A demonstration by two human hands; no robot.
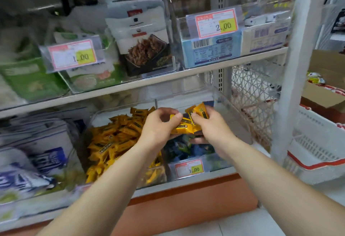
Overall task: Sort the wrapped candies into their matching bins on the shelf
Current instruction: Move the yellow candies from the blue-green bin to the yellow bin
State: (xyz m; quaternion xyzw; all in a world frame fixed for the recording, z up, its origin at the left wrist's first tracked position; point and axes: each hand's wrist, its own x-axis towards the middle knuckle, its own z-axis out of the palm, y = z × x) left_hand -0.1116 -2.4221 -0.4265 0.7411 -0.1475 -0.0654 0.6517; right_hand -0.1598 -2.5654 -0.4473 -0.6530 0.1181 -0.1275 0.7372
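Both hands meet over the lower shelf, above the clear bin of blue wrapped candies [188, 150]. My right hand [211, 129] grips a small bunch of yellow wrapped candies [198, 112], their ends sticking up past its fingers. My left hand [158, 125] pinches the yellow candies [183, 125] at the bunch's left end. To the left stands a clear bin [104, 113] heaped with yellow wrapped candies [115, 138]. My forearms hide parts of both bins.
A price tag reading 1.00 [189, 168] hangs on the blue bin's front. White and blue packets [35, 161] fill the lower shelf's left. The upper shelf [149, 81] holds snack bags and boxes. A white post [296, 64] and a white crate [321, 151] stand at the right.
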